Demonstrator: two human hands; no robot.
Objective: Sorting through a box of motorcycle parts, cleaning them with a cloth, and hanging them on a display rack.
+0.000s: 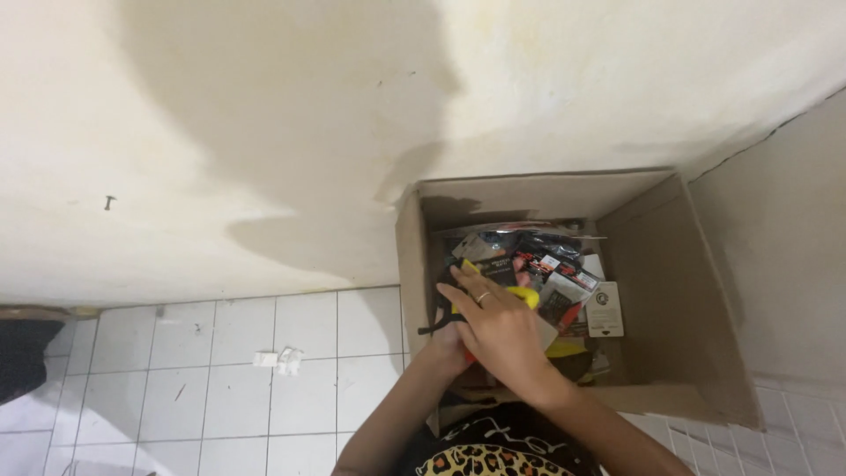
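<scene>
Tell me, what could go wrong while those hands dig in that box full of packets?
The cardboard box is crammed with loose packets, so rummaging might push some out or crumple them. The right hand covers the left hand, so the grip on the yellow thing is hidden; it could slip unseen. Small white scraps lie on the tiled floor nearby and might be trodden on.

box: brown cardboard
packets: black, red, silver, one yellow
floor tiles: white, grey joints
wall: cream (shadowed patches)
shirt: black, leopard print
</scene>
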